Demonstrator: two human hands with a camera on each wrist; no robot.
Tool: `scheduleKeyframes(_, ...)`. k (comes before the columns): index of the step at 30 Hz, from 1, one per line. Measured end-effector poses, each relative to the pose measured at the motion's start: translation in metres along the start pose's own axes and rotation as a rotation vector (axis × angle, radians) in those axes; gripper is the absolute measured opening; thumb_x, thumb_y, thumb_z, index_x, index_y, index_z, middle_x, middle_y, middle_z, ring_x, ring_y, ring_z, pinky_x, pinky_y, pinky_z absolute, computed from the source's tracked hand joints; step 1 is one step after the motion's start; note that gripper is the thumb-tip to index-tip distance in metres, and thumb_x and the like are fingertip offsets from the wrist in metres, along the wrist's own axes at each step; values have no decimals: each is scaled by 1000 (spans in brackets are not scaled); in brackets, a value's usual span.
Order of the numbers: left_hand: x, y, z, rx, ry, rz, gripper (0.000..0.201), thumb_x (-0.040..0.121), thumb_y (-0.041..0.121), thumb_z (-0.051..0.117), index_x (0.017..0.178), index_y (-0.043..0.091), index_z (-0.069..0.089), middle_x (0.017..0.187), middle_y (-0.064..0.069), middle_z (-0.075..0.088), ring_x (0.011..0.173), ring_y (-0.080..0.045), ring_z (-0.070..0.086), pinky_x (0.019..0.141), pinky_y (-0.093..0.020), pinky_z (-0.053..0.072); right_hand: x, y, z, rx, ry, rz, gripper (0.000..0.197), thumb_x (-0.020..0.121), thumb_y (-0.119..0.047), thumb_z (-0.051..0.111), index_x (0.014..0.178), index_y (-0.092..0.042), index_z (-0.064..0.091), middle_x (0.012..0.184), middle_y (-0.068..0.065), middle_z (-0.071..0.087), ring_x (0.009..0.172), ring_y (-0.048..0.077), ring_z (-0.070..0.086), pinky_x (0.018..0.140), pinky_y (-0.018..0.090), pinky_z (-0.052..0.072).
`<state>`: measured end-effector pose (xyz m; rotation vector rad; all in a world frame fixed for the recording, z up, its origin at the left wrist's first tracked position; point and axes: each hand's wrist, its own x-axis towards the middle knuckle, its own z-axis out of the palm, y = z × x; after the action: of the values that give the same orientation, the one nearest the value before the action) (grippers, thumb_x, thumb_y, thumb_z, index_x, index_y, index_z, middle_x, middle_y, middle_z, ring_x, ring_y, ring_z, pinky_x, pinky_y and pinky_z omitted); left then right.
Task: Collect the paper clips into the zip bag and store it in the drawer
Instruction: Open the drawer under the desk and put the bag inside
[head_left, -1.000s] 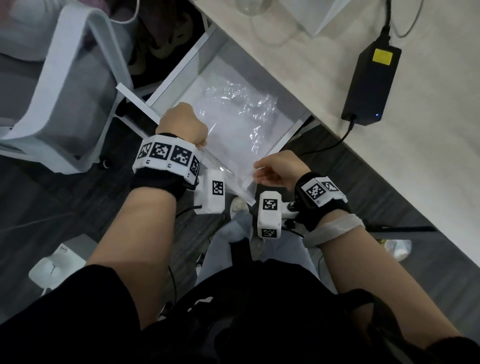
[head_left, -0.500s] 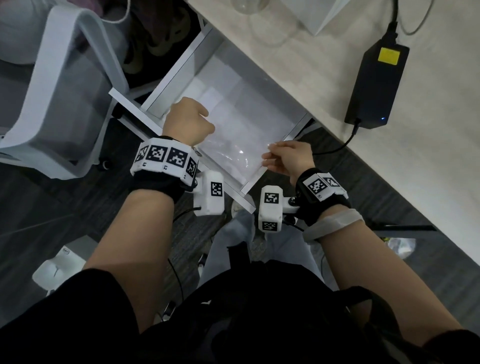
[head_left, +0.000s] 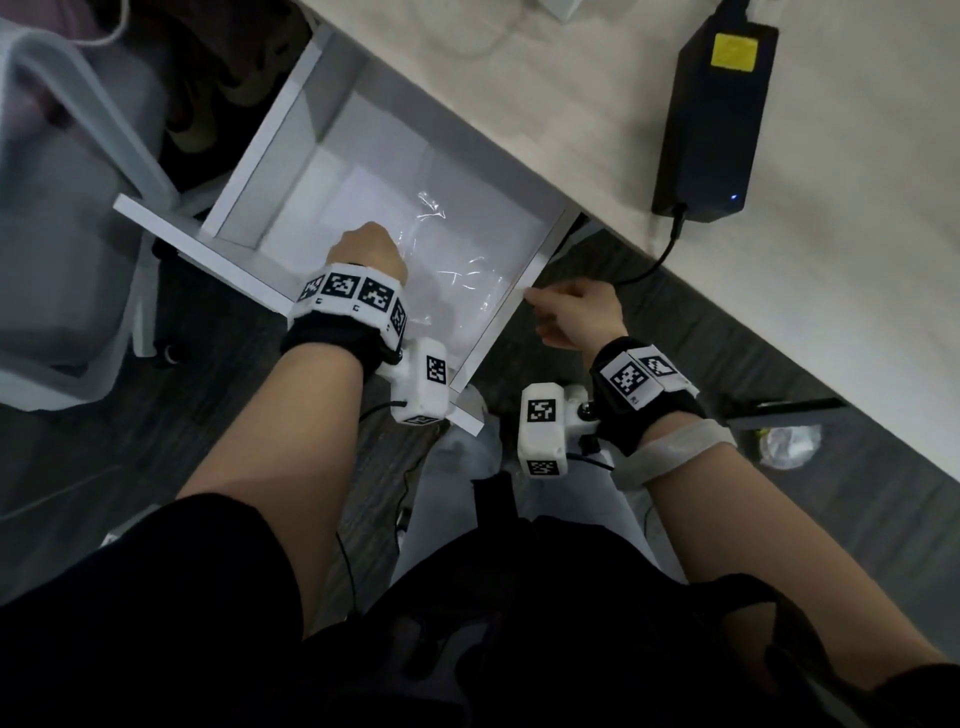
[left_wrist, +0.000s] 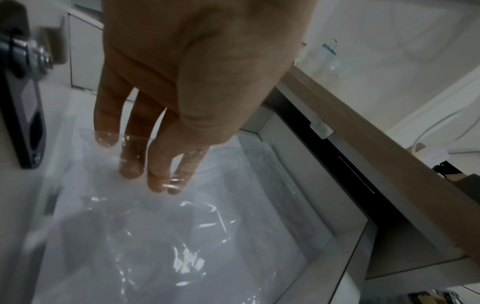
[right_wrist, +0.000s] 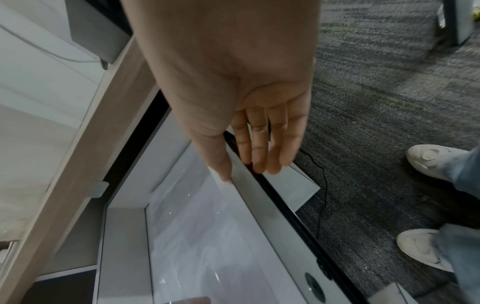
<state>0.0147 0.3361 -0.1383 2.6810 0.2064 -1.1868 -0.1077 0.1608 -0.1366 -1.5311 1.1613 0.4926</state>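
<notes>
Inside the open drawer (head_left: 244, 208), the clear bag (head_left: 457, 270) is lying flat on the white floor, crinkled and catching the light; the clips cannot be made out through the plastic. The left hand (head_left: 366, 249) is reaching down into the drawer from the front edge, and in the left wrist view its fingers (left_wrist: 132, 164) are pointing straight down, spread a little, with their tips pressing on or into the near edge of the bag (left_wrist: 161, 236). They are not curled round it; whether the thumb is pinching the plastic cannot be told.

The right hand (head_left: 579, 312) is sitting at the drawer's right side wall. In the right wrist view this hand (right_wrist: 249, 127) is showing straight, relaxed fingers (right_wrist: 259, 152) lying along the outer face of the wall (right_wrist: 257, 197), while the thumb is resting on the inner side of the rim, so the wall is lying loosely between thumb and fingers without a firm grip.

The drawer is standing pulled well out from under the desk (head_left: 571, 130). A black power brick (head_left: 711, 109) with a yellow label is lying on the desk top, its cable dropping over the edge. A grey chair (head_left: 78, 218) is standing to the left of the drawer, and two white shoes (right_wrist: 431, 160) are resting on the dark carpet (right_wrist: 376, 102)
</notes>
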Motion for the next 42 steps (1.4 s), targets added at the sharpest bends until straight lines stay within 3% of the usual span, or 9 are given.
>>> scheduleKeyframes(14,4,0,5,210,-1,-34,9,83,3,52,75,4,53,107,-18,63,86,-32,56,75,-35,45,2,11,2,22,-61,29,27,87,-28,71,105,-10,63,81,2,66,58,11,61,55,23,51)
scheduleKeyframes(18,-8,4,-5,157,38,-116,53,85,10,58,131,1,32,138,-19,35,127,-36,36,102,-44,35,-3,8,1,45,-27,22,23,87,-27,71,100,-13,58,85,3,64,63,13,60,58,25,53)
scheduleKeyframes(26,-65,-15,-25,-69,294,-229,83,84,21,52,147,6,1,154,-18,-16,143,-31,-18,114,-54,-5,-39,-20,-8,35,129,-293,10,88,-15,64,96,-11,65,80,5,68,69,15,64,68,31,59)
scheduleKeyframes(31,-82,-27,-17,-394,300,-467,94,84,15,57,145,1,-12,156,-20,-2,142,-31,16,111,-40,26,-61,-31,-26,-6,272,-563,6,86,-16,62,84,-23,62,78,11,70,66,25,66,69,41,59)
scheduleKeyframes(34,-85,-31,-8,-529,243,-402,81,87,11,49,143,-5,-7,142,-21,39,122,-33,48,95,-38,45,-63,-32,-40,-66,501,-729,15,85,-16,59,99,-14,66,81,0,64,75,14,60,67,18,50)
scheduleKeyframes(36,-90,-28,-6,-537,307,-377,63,90,13,46,140,-7,12,132,-18,49,115,-32,53,85,-33,44,-60,-32,-50,-116,669,-823,25,83,-14,57,106,-11,67,97,5,64,94,21,57,73,6,36)
scheduleKeyframes(38,-96,-22,-10,-528,361,-345,50,93,18,43,134,-5,26,132,-17,49,117,-31,51,84,-32,42,-52,-30,-58,-195,754,-872,34,80,-16,57,111,-9,67,114,11,63,108,29,53,86,14,34)
scheduleKeyframes(40,-97,-17,-14,-542,389,-304,44,95,22,41,130,-2,34,133,-15,49,119,-30,50,89,-31,41,-44,-27,-65,-233,736,-883,40,81,-19,57,118,-8,65,127,13,57,116,29,50,95,18,36)
scheduleKeyframes(42,-94,-12,-14,-578,388,-244,42,95,24,39,129,-1,38,132,-14,50,119,-29,50,90,-31,40,-37,-24,-69,-186,641,-881,39,85,-19,57,122,-7,63,135,14,50,120,20,44,98,4,30)
